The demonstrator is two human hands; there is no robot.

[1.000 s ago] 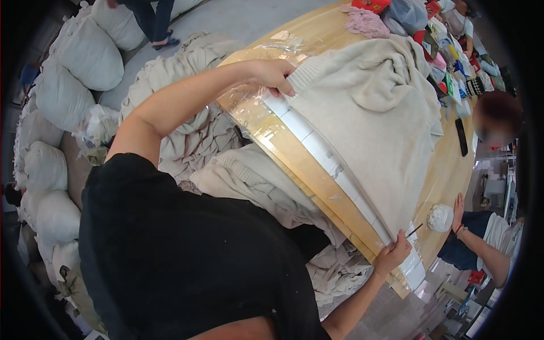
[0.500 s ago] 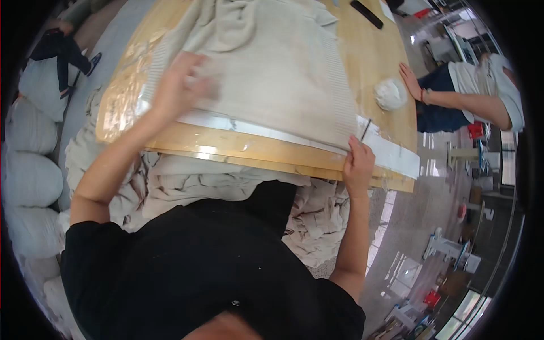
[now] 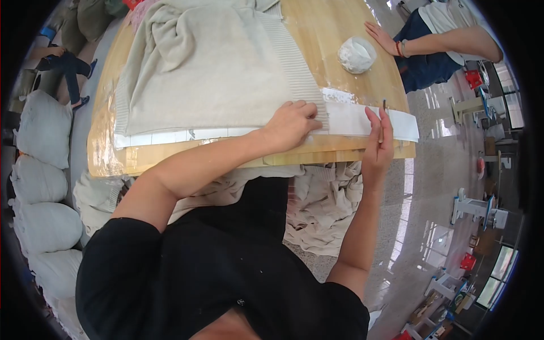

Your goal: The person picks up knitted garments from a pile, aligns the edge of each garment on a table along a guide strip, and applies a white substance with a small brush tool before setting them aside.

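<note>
A cream knitted sweater (image 3: 226,79) with ribbed edges lies spread on the wooden table, bunched at its far left part. My left hand (image 3: 292,126) reaches across to its near right corner, fingers curled down on the ribbed edge. Under the sweater's near side runs a long white paper strip (image 3: 362,120) with marks along it. Over the strip's right part, my right hand (image 3: 378,141) is raised with a thin pen (image 3: 383,105) held between its fingers, tip end pointing away from me. The right hand is apart from the sweater.
The wooden table (image 3: 317,34) has clear plastic film on its left edge. A white wrapped ball (image 3: 356,55) sits at the right, near a co-worker's hand (image 3: 381,38). Cream knits (image 3: 323,215) are heaped below the table's near edge. Stuffed white sacks (image 3: 45,226) line the left.
My left hand has moved from the sweater's left side to its near right corner. My right hand has let go of that corner and shifted right, still holding the pen. The view has shifted.
</note>
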